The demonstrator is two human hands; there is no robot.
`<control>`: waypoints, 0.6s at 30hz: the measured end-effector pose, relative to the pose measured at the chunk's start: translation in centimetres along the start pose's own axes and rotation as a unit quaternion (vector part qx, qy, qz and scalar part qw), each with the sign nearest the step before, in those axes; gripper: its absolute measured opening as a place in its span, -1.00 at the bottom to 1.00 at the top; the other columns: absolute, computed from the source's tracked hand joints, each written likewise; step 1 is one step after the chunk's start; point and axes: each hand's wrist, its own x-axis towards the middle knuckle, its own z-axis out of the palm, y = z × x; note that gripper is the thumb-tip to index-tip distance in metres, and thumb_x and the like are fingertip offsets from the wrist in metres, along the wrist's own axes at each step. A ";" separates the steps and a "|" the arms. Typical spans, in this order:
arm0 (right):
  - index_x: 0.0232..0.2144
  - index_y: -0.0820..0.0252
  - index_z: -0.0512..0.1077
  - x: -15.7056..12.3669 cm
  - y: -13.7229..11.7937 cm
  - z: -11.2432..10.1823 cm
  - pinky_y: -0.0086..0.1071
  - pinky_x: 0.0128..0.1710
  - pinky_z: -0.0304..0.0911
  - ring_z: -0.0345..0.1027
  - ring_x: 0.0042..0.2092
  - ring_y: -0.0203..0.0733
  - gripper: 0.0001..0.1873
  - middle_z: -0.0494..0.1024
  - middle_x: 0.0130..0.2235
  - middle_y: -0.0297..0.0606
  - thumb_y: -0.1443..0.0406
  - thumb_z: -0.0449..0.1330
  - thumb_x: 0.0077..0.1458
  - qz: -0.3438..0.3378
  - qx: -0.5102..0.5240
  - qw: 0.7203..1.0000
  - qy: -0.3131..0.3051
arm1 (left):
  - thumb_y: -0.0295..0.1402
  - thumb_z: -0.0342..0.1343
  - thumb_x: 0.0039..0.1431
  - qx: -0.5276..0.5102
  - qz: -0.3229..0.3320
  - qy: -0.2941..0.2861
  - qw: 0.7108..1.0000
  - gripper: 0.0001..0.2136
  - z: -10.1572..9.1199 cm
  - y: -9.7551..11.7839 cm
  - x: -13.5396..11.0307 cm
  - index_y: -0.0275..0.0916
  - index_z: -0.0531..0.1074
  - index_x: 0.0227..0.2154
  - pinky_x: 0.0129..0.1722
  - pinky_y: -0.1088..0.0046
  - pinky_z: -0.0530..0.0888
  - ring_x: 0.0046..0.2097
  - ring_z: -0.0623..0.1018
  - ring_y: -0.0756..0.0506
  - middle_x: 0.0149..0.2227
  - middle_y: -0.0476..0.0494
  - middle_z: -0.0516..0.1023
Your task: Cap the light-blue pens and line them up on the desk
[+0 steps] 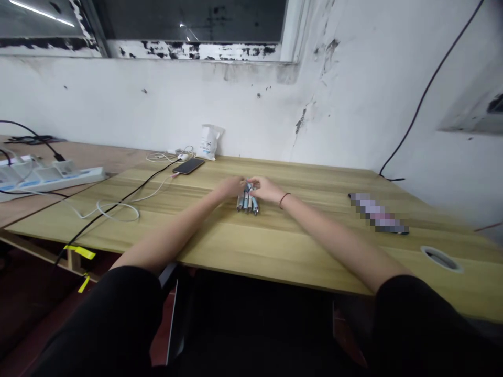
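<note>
Gripping a bundle of slim blue-and-silver pens [247,201] near the middle of a pale wood-grain tabletop [283,251], with the lower tips pointing toward 6 o'clock, apparently on the wood. Left hand [232,186] clenched on the bundle's upper end from the 9 o'clock side; right hand [265,188] clenched on it from the 3 o'clock side, the two almost meeting over the top. Exact finger placement and firmness of grip impossible to tell from this view. A thin dark bracelet [285,199] around the right wrist, and black sleeves [102,319] at the bottom of the view.

Outward from the bundle, at 10 o'clock, a black smartphone [188,166] lying flat, with a white charging cable [118,210] looping away toward 9 o'clock. Beside that loop, a black cable [118,215] crossing the tabletop diagonally. At 11 o'clock, a white pouch [209,142] standing against the wall. Farther out at 9 o'clock, a white power strip [51,178] on a lower, darker wooden surface [78,157]. At 3 o'clock, a long object [377,212], too blurred to identify. At 4 o'clock, a round cable grommet [440,258] set into the tabletop.
</note>
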 end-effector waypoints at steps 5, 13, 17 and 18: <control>-0.19 0.27 0.46 -0.3 0.3 -0.1 -0.31 0.02 0.18 0.31 0.01 -0.09 -0.68 0.49 -0.08 -0.10 0.33 0.22 -0.08 -0.051 -0.163 0.983 0.069 | -0.29 -0.26 0.28 0.010 0.082 -0.031 0.996 -0.59 1.3 -0.4 0.4 -0.31 0.34 0.04 0.15 0.35 0.19 0.18 0.28 -0.14 0.14 -0.27 0.34; -0.15 0.25 0.41 -3.1 2.8 -0.6 -0.26 0.06 0.12 0.27 0.04 -0.08 -0.67 0.45 -0.04 -0.04 0.16 0.03 0.16 -0.075 -0.195 0.976 0.051 | -0.11 -0.33 0.29 -0.002 0.106 -0.057 0.993 -0.47 2.8 -1.1 0.5 -0.25 0.09 0.22 0.25 0.28 -0.01 0.30 0.05 -0.13 0.28 -0.21 0.10; -0.20 0.23 0.40 -3.8 3.5 0.0 -0.32 0.00 0.15 0.29 -0.01 -0.14 -0.73 0.46 -0.08 -0.12 0.23 -0.03 0.19 -0.073 -0.182 0.978 0.069 | -0.04 -0.32 0.26 -0.017 0.125 -0.071 0.989 -0.41 2.8 -1.1 0.6 -0.22 -0.03 0.27 0.26 0.27 -0.09 0.33 -0.06 -0.13 0.32 -0.17 -0.04; -0.20 0.23 0.39 -3.7 3.6 0.2 -0.34 -0.02 0.17 0.31 -0.04 -0.15 -0.75 0.47 -0.11 -0.13 0.26 -0.02 0.17 -0.054 -0.183 0.978 0.080 | -0.04 -0.31 0.26 -0.015 0.127 -0.073 0.989 -0.41 2.7 -1.0 0.5 -0.21 -0.06 0.28 0.26 0.24 -0.10 0.33 -0.09 -0.14 0.32 -0.17 -0.07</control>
